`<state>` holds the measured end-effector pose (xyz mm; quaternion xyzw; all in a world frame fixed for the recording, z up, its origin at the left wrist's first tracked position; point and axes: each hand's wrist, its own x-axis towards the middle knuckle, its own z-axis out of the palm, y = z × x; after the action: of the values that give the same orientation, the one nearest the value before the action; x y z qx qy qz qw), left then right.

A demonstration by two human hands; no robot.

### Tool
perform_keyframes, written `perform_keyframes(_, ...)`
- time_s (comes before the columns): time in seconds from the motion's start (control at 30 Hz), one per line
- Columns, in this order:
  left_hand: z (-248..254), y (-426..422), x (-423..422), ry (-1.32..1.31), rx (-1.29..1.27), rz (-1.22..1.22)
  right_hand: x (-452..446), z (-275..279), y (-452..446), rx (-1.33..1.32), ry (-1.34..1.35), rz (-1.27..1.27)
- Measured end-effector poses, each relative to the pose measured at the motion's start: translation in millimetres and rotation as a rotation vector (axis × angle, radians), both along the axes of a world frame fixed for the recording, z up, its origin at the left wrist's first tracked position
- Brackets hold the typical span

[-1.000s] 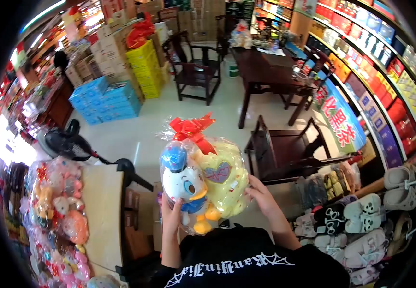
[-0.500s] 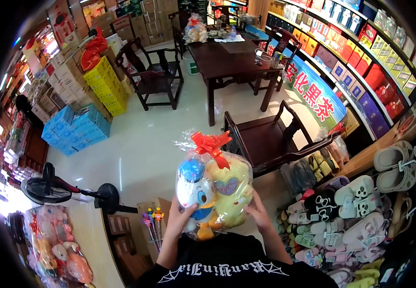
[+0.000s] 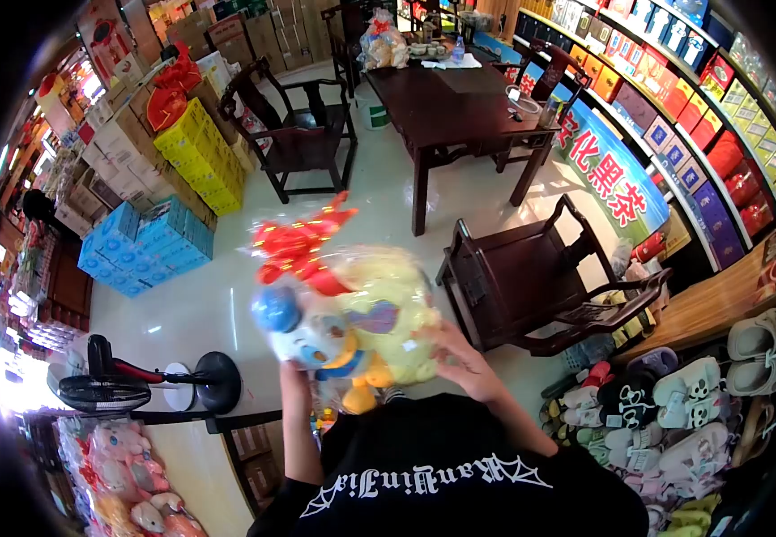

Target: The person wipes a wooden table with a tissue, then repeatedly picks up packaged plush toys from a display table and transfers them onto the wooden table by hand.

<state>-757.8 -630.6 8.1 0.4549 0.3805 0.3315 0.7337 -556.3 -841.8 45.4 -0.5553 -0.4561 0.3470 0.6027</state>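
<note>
A plush toy (image 3: 388,345) in clear wrap is held up in front of my chest. It pairs a white duck with a blue cap and a pale yellow cushion bearing a purple heart. A red ribbon bow (image 3: 294,251) ties the wrap at the top. My left hand (image 3: 296,380) grips the lower left side by the duck; most of its fingers are hidden behind the toy. On the opposite side, my right hand (image 3: 464,362) presses against the yellow cushion's edge, slightly blurred. The whole package tilts to the left.
Ahead stand a dark wooden table (image 3: 446,116) and chairs (image 3: 518,268). Blue cartons (image 3: 151,246) and yellow cartons (image 3: 200,157) are stacked at left. A black fan (image 3: 106,389) lies near a counter (image 3: 196,465) with wrapped plush toys. Clogs (image 3: 688,394) hang at right.
Both hands have moved the wrapped plush toy left and slightly up, tilting its bow leftward. My left hand's thumb no longer shows on the duck's front. The camera view has shifted a little.
</note>
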Motion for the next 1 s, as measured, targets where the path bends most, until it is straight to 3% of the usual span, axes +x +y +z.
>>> perform_keyframes(0.07, 8.4, 30.2, 2.3, -0.113, -0.276, 0.289, 1.8, 21.1, 39.3, 0.005, -0.195, 0.15)
perform_keyframes(0.1, 11.6, 37.9, -2.1, -0.131, -0.143, 0.26, 2.6, 19.4, 55.4, 0.025, -0.289, 0.204)
perform_keyframes(0.23, 12.3, 72.4, -5.7, -0.134, -0.177, 0.34, 7.0, 26.5, 95.9, -0.032, -0.198, 0.274)
perform_keyframes(0.33, 9.7, 85.8, 2.9, -0.208, -0.037, 0.411, 17.6, 16.8, 120.4, -0.039, -0.165, 0.293)
perform_keyframes(0.4, 3.4, 97.3, 8.3, -0.214, -0.054, 0.458, 28.8, 10.3, 133.3, -0.091, 0.115, 0.407)
perform_keyframes(0.43, 0.6, 104.3, 11.7, -0.235, -0.064, 0.503, 36.9, 9.1, 140.7, -0.101, 0.13, 0.408)
perform_keyframes(0.57, -15.5, 140.3, 25.3, -0.261, -0.021, 0.516, 78.9, 8.1, 180.3, -0.081, 0.058, 0.511)
perform_keyframes(0.7, 30.3, 165.8, 105.6, -0.165, -0.029, 0.727, 132.4, 3.7, 222.2, 0.036, -0.05, 0.538)
perform_keyframes(0.73, 20.5, 181.6, 112.4, -0.134, 0.045, 0.695, 148.3, 1.0, 233.5, 0.001, 0.021, 0.514)
perform_keyframes(0.87, 27.4, 224.2, 179.8, 0.012, -0.11, 0.597, 216.6, -0.8, 273.2, 0.019, 0.211, 0.374)
perform_keyframes(1.0, 15.2, 243.4, 255.1, 0.064, 0.078, 0.243, 298.4, -14.9, 294.4, -0.041, 0.344, 0.276)
